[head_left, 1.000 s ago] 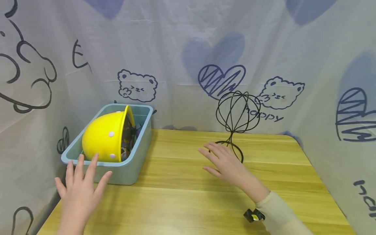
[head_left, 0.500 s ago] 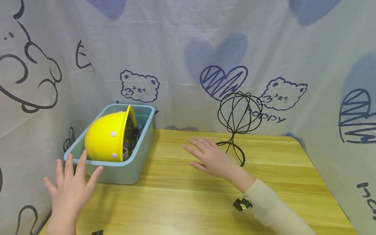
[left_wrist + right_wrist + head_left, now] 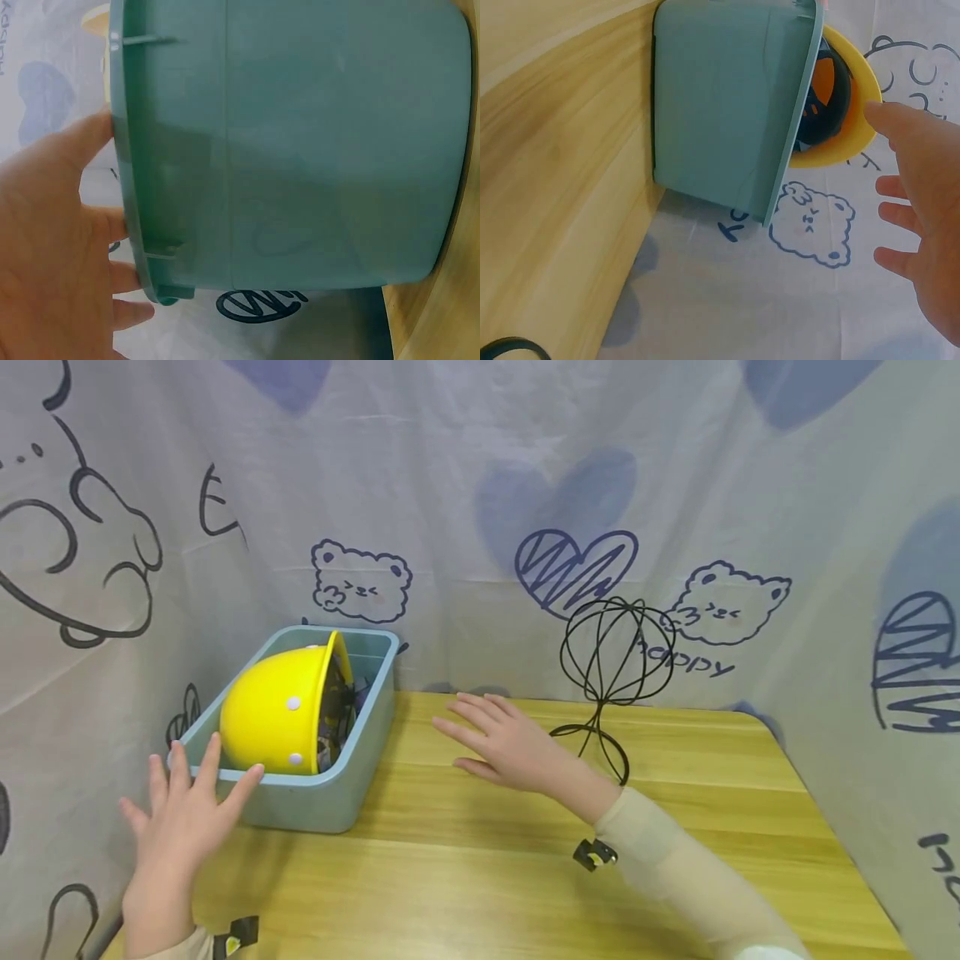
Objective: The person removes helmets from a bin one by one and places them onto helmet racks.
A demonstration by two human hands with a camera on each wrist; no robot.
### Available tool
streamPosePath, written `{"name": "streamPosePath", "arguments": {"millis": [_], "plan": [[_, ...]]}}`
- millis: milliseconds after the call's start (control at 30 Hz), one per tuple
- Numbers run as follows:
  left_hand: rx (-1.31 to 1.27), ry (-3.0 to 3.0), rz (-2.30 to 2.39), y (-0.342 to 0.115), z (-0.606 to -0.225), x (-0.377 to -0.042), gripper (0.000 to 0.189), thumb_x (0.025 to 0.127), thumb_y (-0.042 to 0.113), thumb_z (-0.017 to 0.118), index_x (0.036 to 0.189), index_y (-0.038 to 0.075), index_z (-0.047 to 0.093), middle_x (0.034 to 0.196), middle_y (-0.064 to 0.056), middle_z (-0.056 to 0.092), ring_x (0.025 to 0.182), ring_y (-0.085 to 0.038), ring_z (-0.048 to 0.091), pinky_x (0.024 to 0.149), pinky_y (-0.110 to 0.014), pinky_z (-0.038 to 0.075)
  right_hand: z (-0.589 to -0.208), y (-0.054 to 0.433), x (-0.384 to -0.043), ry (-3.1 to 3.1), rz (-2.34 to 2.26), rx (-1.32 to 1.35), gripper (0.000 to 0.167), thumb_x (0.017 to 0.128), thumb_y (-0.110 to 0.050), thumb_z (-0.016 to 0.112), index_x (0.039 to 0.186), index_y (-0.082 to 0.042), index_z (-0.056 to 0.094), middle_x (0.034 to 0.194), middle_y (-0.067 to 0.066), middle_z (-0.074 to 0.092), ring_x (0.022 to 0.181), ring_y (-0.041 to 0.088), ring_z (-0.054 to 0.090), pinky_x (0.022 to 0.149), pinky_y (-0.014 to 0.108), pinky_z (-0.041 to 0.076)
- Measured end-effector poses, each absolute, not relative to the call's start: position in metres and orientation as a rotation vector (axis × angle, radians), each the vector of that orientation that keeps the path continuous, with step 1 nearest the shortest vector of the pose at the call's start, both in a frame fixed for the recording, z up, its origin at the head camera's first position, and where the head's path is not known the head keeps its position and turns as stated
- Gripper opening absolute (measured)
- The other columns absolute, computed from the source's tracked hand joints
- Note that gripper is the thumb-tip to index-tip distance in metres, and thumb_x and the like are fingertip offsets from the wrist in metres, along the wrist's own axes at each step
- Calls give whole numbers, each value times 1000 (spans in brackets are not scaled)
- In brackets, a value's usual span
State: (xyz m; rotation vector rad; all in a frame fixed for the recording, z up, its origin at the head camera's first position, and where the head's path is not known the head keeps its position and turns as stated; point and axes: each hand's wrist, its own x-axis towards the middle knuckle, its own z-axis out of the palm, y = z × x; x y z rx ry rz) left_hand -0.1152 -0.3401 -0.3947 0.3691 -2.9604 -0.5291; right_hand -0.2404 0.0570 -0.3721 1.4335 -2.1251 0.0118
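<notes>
While a white cloth (image 3: pixel 442 510) printed with blue hearts and bears is hanging behind, a yellowish wooden table (image 3: pixel 420 893) is bearing a rectangular blue-green plastic bin (image 3: pixel 300 802).

In this bin, at the left part of the table, a dome-shaped yellow helmet (image 3: pixel 273 710) with white dots is lying on its side, its opening facing right and showing a black inner band (image 3: pixel 836 105). At the right, near the cloth, a black wire stand (image 3: pixel 600 700) with a globe-shaped top is standing upright. The left hand (image 3: pixel 178 827) is spreading its fingers wide at the near rim of the bin, gripping nothing; whether they are touching it, I cannot tell. The right hand (image 3: pixel 517 750) is hovering above the table between bin and stand, its fingers extended and slightly apart, holding nothing.
</notes>
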Motion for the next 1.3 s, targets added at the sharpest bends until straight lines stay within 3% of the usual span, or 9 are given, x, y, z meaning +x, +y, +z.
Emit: {"name": "streamPosePath", "arguments": {"millis": [267, 600, 900, 1300], "plan": [[327, -2977, -458, -353, -389, -126, 95, 95, 70, 27, 154, 3, -5, 153, -31, -22, 144, -48, -20, 96, -83, -12, -364, 46, -252, -2109, 36, 1458, 58, 94, -42, 60, 145, -17, 46, 145, 11, 51, 136, 29, 47, 109, 45, 42], [345, -3015, -445, -360, -383, -134, 102, 92, 74, 28, 153, -2, -3, 153, -35, -17, 143, -51, -19, 96, -84, -8, -356, 33, -266, -2104, 68, 1490, 58, 95, -41, 60, 145, -15, 45, 143, 13, 52, 135, 30, 48, 108, 46, 43], [348, -3056, -444, -361, -380, -130, 103, 92, 75, 27, 153, -4, -4, 152, -35, -20, 143, -52, -19, 97, -83, -8, -347, 13, -278, -2215, 62, 1526, 58, 97, -41, 56, 149, -18, 40, 146, 12, 50, 139, 29, 43, 110, 47, 41], [253, -3100, -434, -364, -376, -131, 99, 92, 73, 33, 155, 5, -2, 153, -38, -14, 144, -53, -14, 98, -84, -4, -341, -14, -295, -2209, 96, 1573, 57, 97, -40, 57, 147, -16, 42, 143, 10, 52, 135, 27, 47, 109, 44, 42]]}}
